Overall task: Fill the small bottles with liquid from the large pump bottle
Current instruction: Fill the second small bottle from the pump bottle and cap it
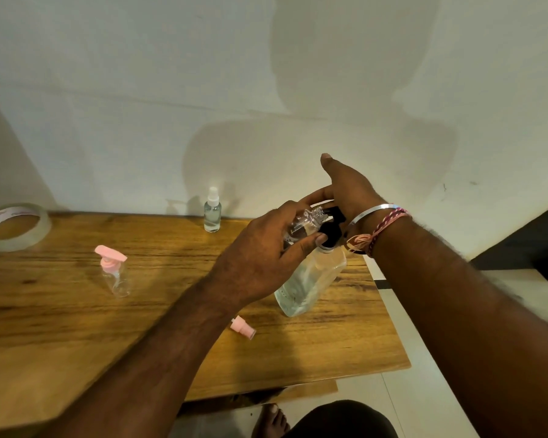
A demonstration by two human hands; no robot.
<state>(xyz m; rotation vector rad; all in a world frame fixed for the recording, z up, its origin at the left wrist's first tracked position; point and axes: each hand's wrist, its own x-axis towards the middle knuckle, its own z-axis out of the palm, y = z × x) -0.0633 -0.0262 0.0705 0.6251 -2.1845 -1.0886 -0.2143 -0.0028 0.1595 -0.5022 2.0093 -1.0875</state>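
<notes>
Below the bench's near edge, a bare foot and a dark-clothed knee show on the pale floor. On the wooden bench, near the middle front, a loose pink spray cap lies on its side, apart from the bottles. Toward the right edge stands the large pump bottle, clear w/ clear liquid, tilted in this view, base on the bench. Left hand comes over from the left, fingers and thumb curled round a small clear bottle, held tilted w/ its neck up at the black pump head. Right hand sits on top of the pump head, palm/heel down on it, thumb out and up, fingers relaxed, not wrapped round anything. Right wrist has a metal bangle and braided threads. Left of center, a small bottle w/ pink pump top stands upright, looks empty. At the far edge by the wall, a small spray bottle w/ white top, upright, holds clear liquid. Far left corner: roll of clear tape, lying flat.
</notes>
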